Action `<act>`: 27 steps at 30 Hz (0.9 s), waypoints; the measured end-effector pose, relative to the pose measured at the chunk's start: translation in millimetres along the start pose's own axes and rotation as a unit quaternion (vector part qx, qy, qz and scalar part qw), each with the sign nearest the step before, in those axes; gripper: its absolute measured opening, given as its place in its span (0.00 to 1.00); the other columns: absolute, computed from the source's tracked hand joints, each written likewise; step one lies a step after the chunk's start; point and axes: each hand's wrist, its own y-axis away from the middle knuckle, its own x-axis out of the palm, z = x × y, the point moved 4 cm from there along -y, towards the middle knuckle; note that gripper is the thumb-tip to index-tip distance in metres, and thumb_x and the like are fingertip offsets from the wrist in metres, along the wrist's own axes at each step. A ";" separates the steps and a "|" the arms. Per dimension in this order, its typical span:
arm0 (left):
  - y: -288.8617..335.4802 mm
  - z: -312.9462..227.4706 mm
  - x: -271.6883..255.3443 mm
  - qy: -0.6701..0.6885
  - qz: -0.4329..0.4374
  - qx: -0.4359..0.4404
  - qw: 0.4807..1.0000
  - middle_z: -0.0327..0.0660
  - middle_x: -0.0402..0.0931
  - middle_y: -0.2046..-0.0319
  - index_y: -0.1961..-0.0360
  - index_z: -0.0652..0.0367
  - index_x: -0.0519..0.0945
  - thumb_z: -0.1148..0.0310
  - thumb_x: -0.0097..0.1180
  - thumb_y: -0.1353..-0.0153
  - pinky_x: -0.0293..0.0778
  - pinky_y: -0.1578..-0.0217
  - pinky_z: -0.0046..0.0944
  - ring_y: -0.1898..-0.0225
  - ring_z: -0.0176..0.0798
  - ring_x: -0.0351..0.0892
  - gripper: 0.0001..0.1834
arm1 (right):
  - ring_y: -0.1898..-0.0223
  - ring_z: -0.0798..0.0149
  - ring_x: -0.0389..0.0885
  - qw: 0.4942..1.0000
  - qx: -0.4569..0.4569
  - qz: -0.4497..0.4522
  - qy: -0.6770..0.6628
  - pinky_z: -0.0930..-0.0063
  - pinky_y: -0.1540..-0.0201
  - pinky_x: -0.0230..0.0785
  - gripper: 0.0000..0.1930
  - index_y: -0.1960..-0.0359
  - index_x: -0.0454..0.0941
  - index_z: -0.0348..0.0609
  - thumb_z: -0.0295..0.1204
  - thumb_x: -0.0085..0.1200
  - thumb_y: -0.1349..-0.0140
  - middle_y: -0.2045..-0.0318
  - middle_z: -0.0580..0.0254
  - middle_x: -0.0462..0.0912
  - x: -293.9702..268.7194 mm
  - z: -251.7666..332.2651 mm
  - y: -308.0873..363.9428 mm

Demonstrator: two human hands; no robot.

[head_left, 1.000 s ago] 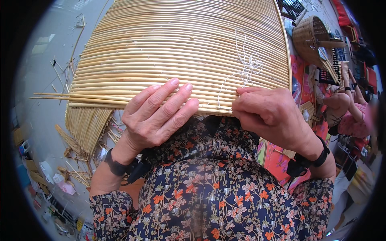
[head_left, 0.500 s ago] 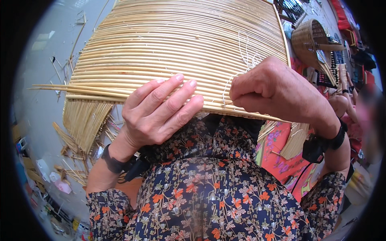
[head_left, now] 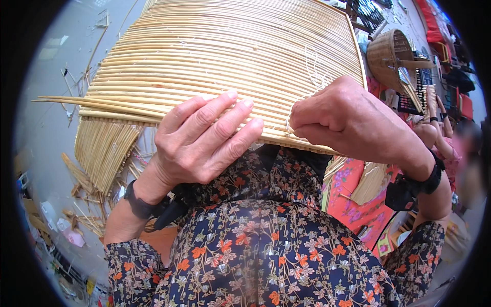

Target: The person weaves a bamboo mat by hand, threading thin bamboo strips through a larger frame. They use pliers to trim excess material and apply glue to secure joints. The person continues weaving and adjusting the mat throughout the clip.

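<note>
Curling closed near the edge closest to me, my right grip [head_left: 335,117] has its fingertips pressed together where a white thread [head_left: 318,80] runs to it; I cannot tell exactly what they pinch. My left grip [head_left: 202,140] lies with its fingers spread slightly apart on top of the slatted mat [head_left: 220,59], its thumb hidden from me. That mat of pale sticks stretches in front of me, its near edge close to my floral shirt [head_left: 255,240], and a few thin sticks [head_left: 59,99] poke out past its left side. Below that side is a smaller slatted piece [head_left: 105,151]. To my right, a pale panel [head_left: 369,181] lies on a red floral cloth [head_left: 350,176], and farther up stands a woven basket [head_left: 379,59], near a seated person in pink [head_left: 448,148].
</note>
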 end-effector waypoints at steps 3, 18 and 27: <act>0.0 -0.6 1.8 0.006 0.001 0.005 1.000 0.39 0.92 0.52 0.53 0.48 0.92 0.66 0.66 0.34 0.81 0.47 0.41 0.46 0.43 0.91 0.10 | 0.73 0.42 0.80 1.000 -0.014 -0.008 -0.011 0.56 0.68 0.73 0.07 0.68 0.80 0.36 0.25 0.64 0.33 0.77 0.48 0.78 10.8 -3.2 -1.0; -10.6 9.6 -4.8 0.001 -0.029 0.035 0.999 0.38 0.91 0.51 0.52 0.48 0.91 0.65 0.68 0.35 0.83 0.51 0.39 0.48 0.42 0.92 0.11 | 0.72 0.44 0.78 0.982 -0.046 -0.022 0.180 0.54 0.62 0.75 0.13 0.72 0.69 0.42 0.20 0.65 0.43 0.81 0.53 0.69 -8.9 20.8 4.4; -5.5 9.1 2.5 -0.020 -0.044 0.048 0.998 0.35 0.89 0.53 0.50 0.44 0.91 0.63 0.65 0.34 0.82 0.50 0.37 0.49 0.37 0.90 0.13 | 0.73 0.39 0.84 0.987 -0.089 -0.032 0.133 0.47 0.69 0.75 0.07 0.72 0.76 0.41 0.24 0.63 0.38 0.82 0.47 0.77 -12.0 10.0 0.9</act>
